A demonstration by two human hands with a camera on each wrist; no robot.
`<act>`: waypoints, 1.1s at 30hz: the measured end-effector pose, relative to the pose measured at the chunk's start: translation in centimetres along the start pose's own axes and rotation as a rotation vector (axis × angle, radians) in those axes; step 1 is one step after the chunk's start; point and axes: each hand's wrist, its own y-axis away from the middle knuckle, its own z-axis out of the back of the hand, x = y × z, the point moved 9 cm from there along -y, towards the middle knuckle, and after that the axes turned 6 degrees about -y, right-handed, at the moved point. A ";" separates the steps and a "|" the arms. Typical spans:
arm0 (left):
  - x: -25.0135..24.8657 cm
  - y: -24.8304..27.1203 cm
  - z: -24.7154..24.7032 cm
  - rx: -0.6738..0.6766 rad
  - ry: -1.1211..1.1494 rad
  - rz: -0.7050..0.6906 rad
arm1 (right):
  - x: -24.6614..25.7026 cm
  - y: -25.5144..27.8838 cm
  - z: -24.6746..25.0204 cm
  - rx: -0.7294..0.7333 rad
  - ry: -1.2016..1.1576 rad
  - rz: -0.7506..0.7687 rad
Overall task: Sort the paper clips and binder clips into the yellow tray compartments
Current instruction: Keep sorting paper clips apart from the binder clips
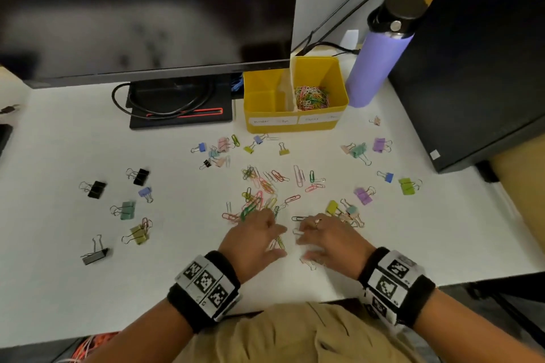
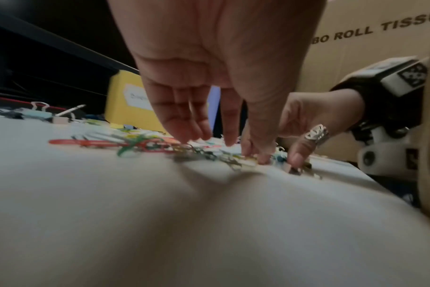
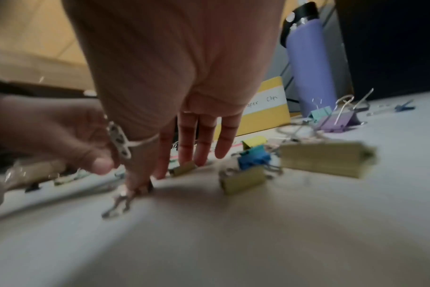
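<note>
Both hands raking loose paper clips; mixed pick-up is the likely fault.
Paper clips (image 1: 265, 188) lie mid-surface, binder clips (image 1: 362, 194) among them, yellow tray (image 1: 295, 124) beyond. Left hand (image 1: 253, 240) and right hand (image 1: 327, 237) press spread, straight fingers (image 2: 230, 124) down; a binder clip could be swept along into the wrong compartment.

An office desk: a monitor (image 1: 147, 9) on its stand, cables, a computer tower (image 1: 477, 53).
</note>
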 end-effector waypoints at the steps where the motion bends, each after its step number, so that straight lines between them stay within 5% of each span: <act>1: -0.1 -0.1 0.0 -0.025 -0.046 0.011 | -0.2 0.4 -0.1 0.000 0.012 -0.003; 6: 4.1 -0.1 -0.3 -0.057 -0.185 0.317 | -2.9 3.9 2.0 -0.149 0.084 -0.076; 11: 6.6 -0.6 -2.4 0.087 -0.122 0.379 | -3.9 4.1 1.9 -0.178 0.088 -0.233; 14: 6.7 -1.0 -3.1 0.115 -0.140 0.360 | -4.9 3.7 0.6 -0.105 0.178 -0.311; 19: 6.5 -2.5 -4.4 0.104 -0.125 0.306 | -7.8 6.0 3.4 -0.267 0.119 -0.495; 21: 5.3 -3.2 -3.2 0.068 -0.105 0.273 | -7.1 4.7 4.7 -0.302 0.120 -0.455; 28: 5.3 -5.0 -0.6 0.153 -0.193 0.179 | -4.2 -3.5 2.3 -0.016 -0.174 -0.504; 33: 6.1 -2.4 -0.1 0.155 -0.143 0.125 | -1.4 -6.7 1.9 -0.094 -0.077 -0.387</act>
